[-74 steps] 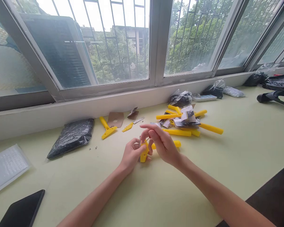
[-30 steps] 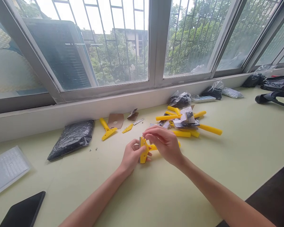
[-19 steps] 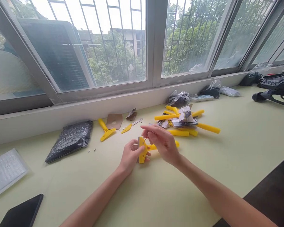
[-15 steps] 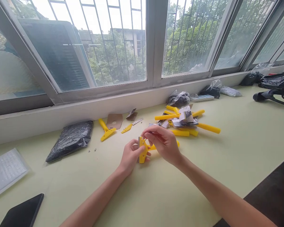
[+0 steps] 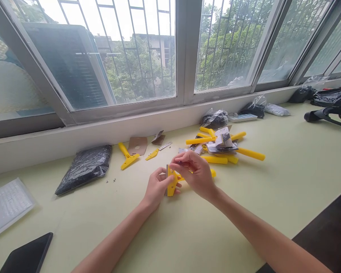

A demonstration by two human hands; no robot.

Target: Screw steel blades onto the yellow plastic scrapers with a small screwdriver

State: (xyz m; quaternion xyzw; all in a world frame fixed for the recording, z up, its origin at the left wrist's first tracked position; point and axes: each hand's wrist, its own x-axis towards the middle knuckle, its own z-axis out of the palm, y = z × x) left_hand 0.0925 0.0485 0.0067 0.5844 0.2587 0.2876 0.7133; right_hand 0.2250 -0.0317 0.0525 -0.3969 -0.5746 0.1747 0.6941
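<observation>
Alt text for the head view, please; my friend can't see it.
Left hand holding a yellow scraper, right hand pinching a small, mostly hidden dark thing near it. Behind are more yellow tools, a black bag and windows.

I have one scraper (image 5: 171,186) in my left hand (image 5: 158,184) and one small tool (image 5: 180,162), mostly hidden, in my right hand (image 5: 198,173). Toward the bench's (image 5: 170,235) far edge I count one loose scraper (image 5: 129,160), one yellow plate (image 5: 152,154), one blade (image 5: 165,145), two cards (image 5: 138,146), two screws (image 5: 114,180); the scraper pile (image 5: 200,140) is too tangled to count. One phone (image 5: 27,254) lies at the near left corner.
</observation>
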